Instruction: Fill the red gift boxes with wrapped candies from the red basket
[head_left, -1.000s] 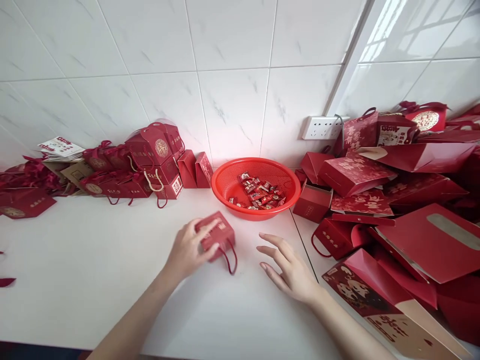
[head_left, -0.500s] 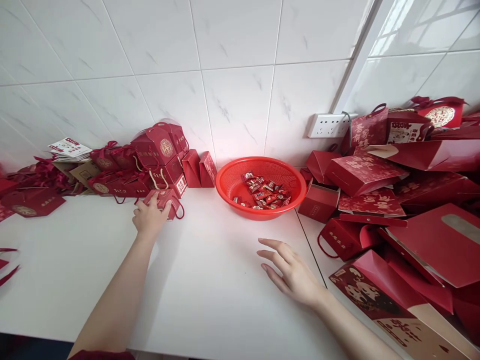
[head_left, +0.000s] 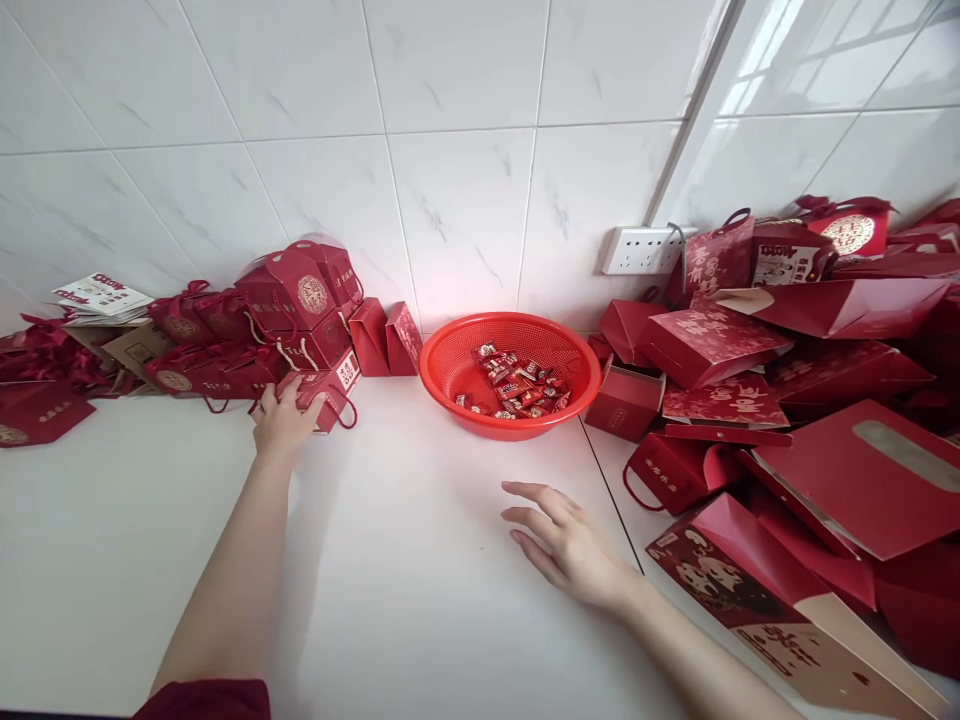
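My left hand (head_left: 285,420) reaches to the left side of the white table, its fingers curled over a small red gift box (head_left: 330,397) with a cord handle. That box rests on the table against a stack of red gift boxes (head_left: 281,295), and my palm hides part of it. My right hand (head_left: 566,540) hovers over the table, fingers stretched apart and holding nothing. Beyond it stands a red plastic basket (head_left: 442,400) with several red-wrapped candies (head_left: 517,385) inside.
A large heap of red paper boxes (head_left: 750,400) covers the right side. Two narrow red boxes (head_left: 385,338) stand left of the basket. White cards (head_left: 101,295) lie at the far left. A power strip (head_left: 641,250) sits on the tiled wall.
The view has turned slightly to the right, so things sit a little further left. My left hand stays on the small gift box, and my right hand keeps its open pose.
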